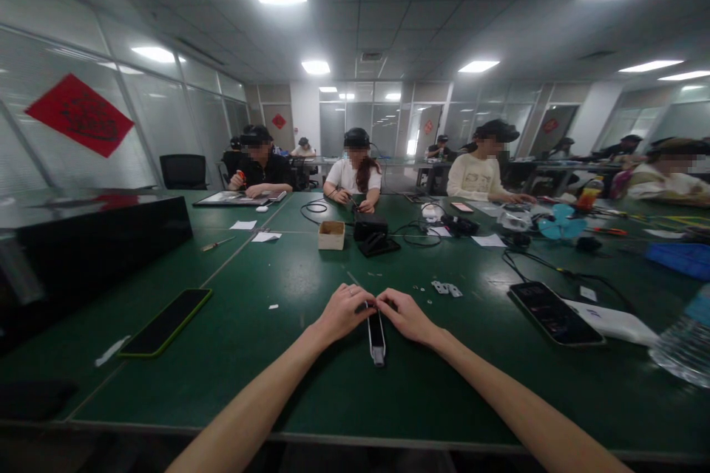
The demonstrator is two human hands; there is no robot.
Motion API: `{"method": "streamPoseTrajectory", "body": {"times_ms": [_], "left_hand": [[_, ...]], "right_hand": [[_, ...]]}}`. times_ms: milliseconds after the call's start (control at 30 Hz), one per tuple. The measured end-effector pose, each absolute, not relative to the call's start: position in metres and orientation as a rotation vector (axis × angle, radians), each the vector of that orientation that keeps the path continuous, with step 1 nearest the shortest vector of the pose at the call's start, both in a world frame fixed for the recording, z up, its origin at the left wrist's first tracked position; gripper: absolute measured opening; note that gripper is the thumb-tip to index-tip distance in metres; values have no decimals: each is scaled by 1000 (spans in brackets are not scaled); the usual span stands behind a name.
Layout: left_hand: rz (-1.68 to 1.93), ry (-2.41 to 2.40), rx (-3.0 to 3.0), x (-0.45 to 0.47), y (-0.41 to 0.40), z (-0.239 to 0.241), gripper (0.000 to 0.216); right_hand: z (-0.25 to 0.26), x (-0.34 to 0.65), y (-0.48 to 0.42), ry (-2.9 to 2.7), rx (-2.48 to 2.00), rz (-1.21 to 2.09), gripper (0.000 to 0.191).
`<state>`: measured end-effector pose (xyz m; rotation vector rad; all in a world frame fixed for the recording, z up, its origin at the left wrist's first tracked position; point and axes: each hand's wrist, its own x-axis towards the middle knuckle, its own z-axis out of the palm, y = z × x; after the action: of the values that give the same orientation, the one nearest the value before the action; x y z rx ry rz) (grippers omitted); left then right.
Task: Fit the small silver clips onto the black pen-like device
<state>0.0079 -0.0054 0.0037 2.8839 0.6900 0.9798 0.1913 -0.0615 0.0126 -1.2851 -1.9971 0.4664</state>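
A slim, long device [376, 336] with a pale rim and a dark middle lies on the green table in front of me, its narrower grey end pointing toward me. My left hand [347, 312] is closed around its far end from the left, thumb and fingers pinched together. From the right, my right hand [404, 315] meets it there, its bent fingertips pressed together at the same far end. My fingers cover that end, so any small part between them is hidden. Small metal plates [447, 288] lie to the right, beside several tiny ring-like bits [422, 289].
Left of me lie a green-edged phone [165, 321] and a screwdriver [217, 244]. A small box [331, 235] and a black device [370, 229] stand ahead. Another phone [556, 312] and a plastic bottle [688, 340] are at right. Co-workers [355, 177] sit across the table.
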Motion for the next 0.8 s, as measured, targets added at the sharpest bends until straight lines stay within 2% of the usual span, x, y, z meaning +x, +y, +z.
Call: {"method": "streamPoseTrajectory", "body": {"times_ms": [800], "left_hand": [[1023, 659, 2881, 7, -5, 0, 12]], "right_hand": [[9, 190, -58, -1852, -1261, 712, 31]]}}
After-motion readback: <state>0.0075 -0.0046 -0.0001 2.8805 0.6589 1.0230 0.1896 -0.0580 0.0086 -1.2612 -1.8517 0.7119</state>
